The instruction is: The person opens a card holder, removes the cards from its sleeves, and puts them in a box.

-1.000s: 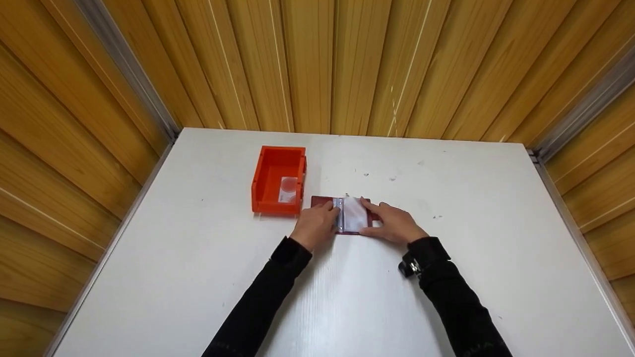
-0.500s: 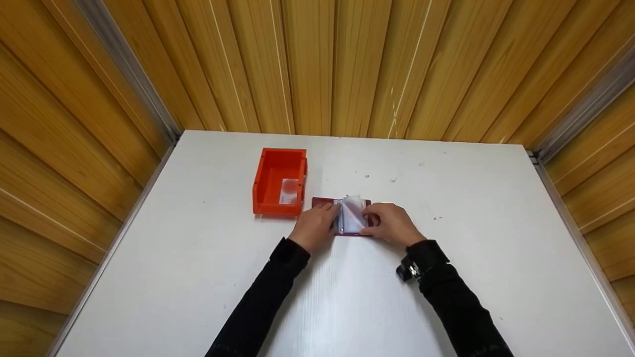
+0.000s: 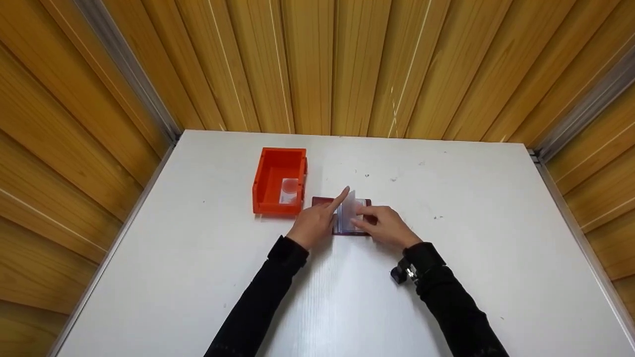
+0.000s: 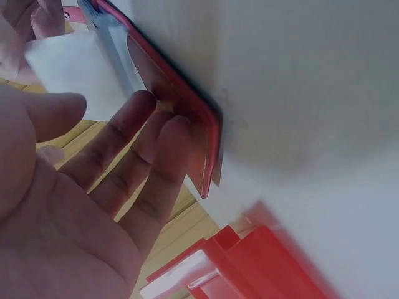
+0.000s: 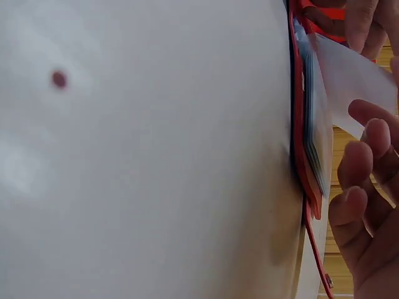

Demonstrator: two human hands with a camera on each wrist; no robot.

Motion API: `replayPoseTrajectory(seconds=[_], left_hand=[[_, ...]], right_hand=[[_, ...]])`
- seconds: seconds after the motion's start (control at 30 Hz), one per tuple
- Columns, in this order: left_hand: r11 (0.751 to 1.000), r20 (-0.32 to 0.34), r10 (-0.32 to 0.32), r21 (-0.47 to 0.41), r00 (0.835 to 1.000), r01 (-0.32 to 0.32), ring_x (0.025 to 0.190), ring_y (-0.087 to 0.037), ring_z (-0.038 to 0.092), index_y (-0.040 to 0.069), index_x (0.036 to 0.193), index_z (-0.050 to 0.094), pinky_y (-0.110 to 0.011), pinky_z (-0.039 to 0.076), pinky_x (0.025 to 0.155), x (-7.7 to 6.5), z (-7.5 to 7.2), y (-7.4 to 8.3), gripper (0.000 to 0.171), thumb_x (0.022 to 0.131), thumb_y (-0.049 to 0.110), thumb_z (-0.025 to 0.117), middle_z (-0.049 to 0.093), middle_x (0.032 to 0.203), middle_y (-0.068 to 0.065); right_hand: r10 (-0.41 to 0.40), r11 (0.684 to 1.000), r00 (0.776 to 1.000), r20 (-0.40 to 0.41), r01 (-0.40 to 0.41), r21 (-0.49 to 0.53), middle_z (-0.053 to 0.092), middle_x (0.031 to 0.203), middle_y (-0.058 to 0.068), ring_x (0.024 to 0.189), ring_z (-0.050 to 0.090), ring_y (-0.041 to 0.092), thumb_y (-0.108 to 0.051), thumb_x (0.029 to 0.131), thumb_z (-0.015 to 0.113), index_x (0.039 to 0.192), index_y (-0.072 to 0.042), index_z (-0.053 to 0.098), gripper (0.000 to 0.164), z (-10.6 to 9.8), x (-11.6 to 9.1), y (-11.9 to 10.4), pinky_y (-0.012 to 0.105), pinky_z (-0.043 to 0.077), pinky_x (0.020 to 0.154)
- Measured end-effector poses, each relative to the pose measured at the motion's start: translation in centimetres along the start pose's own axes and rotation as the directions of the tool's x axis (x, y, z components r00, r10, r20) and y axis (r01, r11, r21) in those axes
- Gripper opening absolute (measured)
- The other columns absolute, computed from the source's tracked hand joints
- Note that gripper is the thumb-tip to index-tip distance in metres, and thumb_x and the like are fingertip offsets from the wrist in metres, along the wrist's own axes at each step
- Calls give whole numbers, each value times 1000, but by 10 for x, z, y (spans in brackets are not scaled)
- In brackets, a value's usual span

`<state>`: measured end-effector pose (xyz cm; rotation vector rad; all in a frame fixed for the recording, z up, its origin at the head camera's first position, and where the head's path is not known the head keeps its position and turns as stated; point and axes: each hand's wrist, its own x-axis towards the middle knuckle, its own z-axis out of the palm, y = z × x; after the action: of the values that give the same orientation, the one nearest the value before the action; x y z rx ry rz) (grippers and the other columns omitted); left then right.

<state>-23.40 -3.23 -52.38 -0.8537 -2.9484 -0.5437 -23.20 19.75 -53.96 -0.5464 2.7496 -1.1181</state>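
A dark red card holder lies spread on the white table, with clear plastic sleeves bound along its middle. One sleeve stands up from the rest; its pale sheet also shows in the left wrist view. My left hand rests at the left cover, several fingertips against its inner face, while the index finger points up beside the raised sleeve. My right hand is just right of that sleeve, thumb and fingers apart, fingertips at its surface. Below them lie the other sleeves in a stack.
An orange-red plastic bin stands left of the card holder, with a clear piece bearing a round mark inside. Wood-patterned walls enclose the table at the back and sides.
The sleeve has swung up from nearly flat to standing. My right hand has shifted slightly left with it and its fingers have spread. My left index finger has lifted off the binding.
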Motion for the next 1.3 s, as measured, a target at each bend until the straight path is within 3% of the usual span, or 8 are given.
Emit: replayPoseTrajectory(seconds=[0.13, 0.3, 0.43, 0.57, 0.77, 0.93, 1.13, 1.3], left_hand=[[1000, -17, 4, -8, 1000, -5, 63, -27, 60, 29, 163, 33, -32, 60, 73, 1, -1, -1, 63, 106, 11, 55, 60, 73, -10], [990, -36, -102, -106, 994, 98, 100, -35, 72, 12, 146, 56, -45, 57, 98, 1, -2, -1, 40, 110, 28, 48, 74, 111, -18], [987, -20, -156, -47, 988, 155, 103, -33, 72, 4, 135, 60, -44, 57, 100, 0, -2, -1, 36, 106, 26, 60, 73, 118, -18], [987, -34, -163, 5, 986, 163, 96, -31, 72, 5, 132, 62, -41, 59, 96, -1, 0, -2, 34, 101, 19, 68, 73, 113, -18], [982, -38, -190, -22, 981, 190, 99, -29, 70, 7, 135, 63, -40, 57, 100, -1, 2, -2, 34, 102, 15, 66, 73, 120, -16], [977, -27, -212, -13, 977, 211, 104, -28, 69, 7, 140, 60, -40, 55, 104, -2, 2, -1, 38, 102, 11, 65, 72, 126, -16], [974, -19, -225, 4, 974, 225, 99, -27, 68, 7, 137, 61, -40, 56, 101, -3, 3, 1, 38, 100, 6, 66, 73, 119, -16], [975, -36, -222, -16, 974, 221, 98, -28, 69, 7, 134, 62, -40, 57, 100, -5, 4, -1, 34, 100, 5, 65, 73, 117, -15]], right_hand=[[-22, 999, 997, 73, 24, -36, 73, 107, 7, 101, 65, 23, -45, 104, 59, 129, -13, 72, 43, 6, 0, -4, 44, 52, 94], [1, 994, 992, 124, 12, -109, 73, 125, 8, 107, 69, 26, -49, 105, 54, 141, -20, 66, 47, 10, 0, -11, 50, 52, 98], [5, 986, 995, 103, 12, -169, 71, 98, 2, 89, 62, 19, -44, 104, 60, 142, -27, 65, 42, 10, 1, -11, 39, 50, 81], [-1, 971, 1000, 24, 7, -239, 46, 68, -3, 68, 46, 17, -40, 99, 69, 143, -27, 64, 46, 8, 1, -6, 33, 37, 66], [17, 953, 999, -27, -24, -302, 39, 62, -6, 65, 44, 18, -43, 90, 77, 145, -20, 62, 62, 2, 1, 0, 34, 38, 65], [85, 952, 996, -19, -87, -295, 52, 71, 4, 73, 48, 21, -49, 87, 79, 150, -21, 57, 72, -4, 1, 6, 37, 42, 73], [132, 966, 991, 8, -127, -223, 41, 72, -1, 77, 48, 22, -51, 85, 82, 153, -22, 52, 80, -7, 1, 14, 36, 37, 74], [151, 983, 988, 36, -146, -112, 47, 81, 0, 84, 49, 21, -48, 82, 86, 154, -19, 50, 86, -11, 1, 20, 34, 38, 78]])
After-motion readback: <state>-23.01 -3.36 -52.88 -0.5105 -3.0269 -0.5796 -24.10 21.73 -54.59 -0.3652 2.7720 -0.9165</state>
